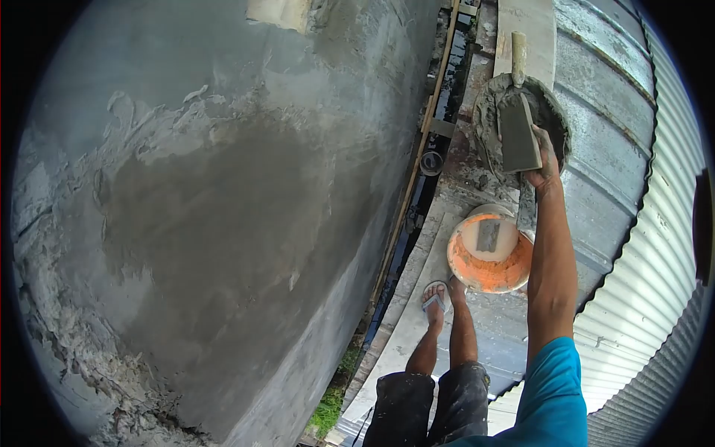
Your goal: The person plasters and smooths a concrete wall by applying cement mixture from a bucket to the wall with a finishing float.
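My right hand is closed on a flat rectangular plastering float, its grey, mortar-coated face turned up toward me. The grip itself is partly hidden behind the float. It is held over a round tub of wet mortar, whose rim and inner wall are caked with grey. A tool handle sticks out over the tub's far rim; the rest of that tool is hidden in the tub. Nearer my feet stands an orange and white bucket with cloudy liquid inside. My left hand is out of view.
A wall with a large dark patch of damp plaster fills the left. Between it and the narrow ledge under my feet runs a gap with a long wooden strip. Corrugated metal roofing lies at the right.
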Tool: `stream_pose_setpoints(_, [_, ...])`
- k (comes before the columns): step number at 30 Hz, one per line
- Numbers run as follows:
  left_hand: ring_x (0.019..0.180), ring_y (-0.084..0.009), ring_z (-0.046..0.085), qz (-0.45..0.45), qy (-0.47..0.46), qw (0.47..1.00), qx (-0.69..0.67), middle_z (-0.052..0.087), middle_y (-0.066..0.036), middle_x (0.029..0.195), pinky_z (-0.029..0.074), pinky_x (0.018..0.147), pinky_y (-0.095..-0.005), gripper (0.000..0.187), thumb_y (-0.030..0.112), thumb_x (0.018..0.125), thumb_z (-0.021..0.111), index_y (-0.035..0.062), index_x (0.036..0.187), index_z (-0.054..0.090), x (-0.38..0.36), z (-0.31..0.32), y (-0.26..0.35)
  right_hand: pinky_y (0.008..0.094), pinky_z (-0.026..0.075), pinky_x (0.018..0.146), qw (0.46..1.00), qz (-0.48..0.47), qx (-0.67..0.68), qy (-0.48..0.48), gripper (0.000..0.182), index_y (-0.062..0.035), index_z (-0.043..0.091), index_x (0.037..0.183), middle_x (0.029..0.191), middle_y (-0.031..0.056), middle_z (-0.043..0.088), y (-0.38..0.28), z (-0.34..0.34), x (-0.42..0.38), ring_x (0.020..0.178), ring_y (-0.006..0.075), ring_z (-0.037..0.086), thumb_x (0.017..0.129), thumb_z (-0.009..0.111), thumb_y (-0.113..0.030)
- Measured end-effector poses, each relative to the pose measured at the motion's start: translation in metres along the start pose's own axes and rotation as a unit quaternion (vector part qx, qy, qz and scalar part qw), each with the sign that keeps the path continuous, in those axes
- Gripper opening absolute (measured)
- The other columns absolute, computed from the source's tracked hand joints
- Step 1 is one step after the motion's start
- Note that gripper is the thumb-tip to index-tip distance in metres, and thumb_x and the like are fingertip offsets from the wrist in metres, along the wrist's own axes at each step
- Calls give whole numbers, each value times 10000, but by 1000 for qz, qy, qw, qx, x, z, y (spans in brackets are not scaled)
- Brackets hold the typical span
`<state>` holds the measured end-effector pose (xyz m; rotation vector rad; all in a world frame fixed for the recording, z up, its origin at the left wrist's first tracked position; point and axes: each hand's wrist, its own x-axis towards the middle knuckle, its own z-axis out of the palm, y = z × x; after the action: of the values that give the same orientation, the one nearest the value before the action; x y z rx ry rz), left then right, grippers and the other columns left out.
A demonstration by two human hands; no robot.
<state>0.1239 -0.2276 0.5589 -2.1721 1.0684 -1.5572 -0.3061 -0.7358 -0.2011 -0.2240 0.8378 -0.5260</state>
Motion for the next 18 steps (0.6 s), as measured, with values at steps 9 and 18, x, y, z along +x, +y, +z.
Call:
stream_pose_setpoints(9, [1192,-319,547,-22,-35,999,24,556,-276,1313,394,1056,-410,400,57,1004,336,-145,1319,478,29,-47,-72,423,508,982,977,-14,43,-206,866,26,342,1450,1354,226,514,163,200,-158,1197,410,563,810,714,-423])
stream_pose_setpoints(18, [1323,-279,434,-36,-71,996,37,461,-216,1436,270,1154,-382,461,40,986,268,-116,1399,402,24,-44,-56,463,405,967,874,-349,-312,-128,690,-101,502,1409,1302,234,460,329,474,-279,1154,380,465,797,769,-276])
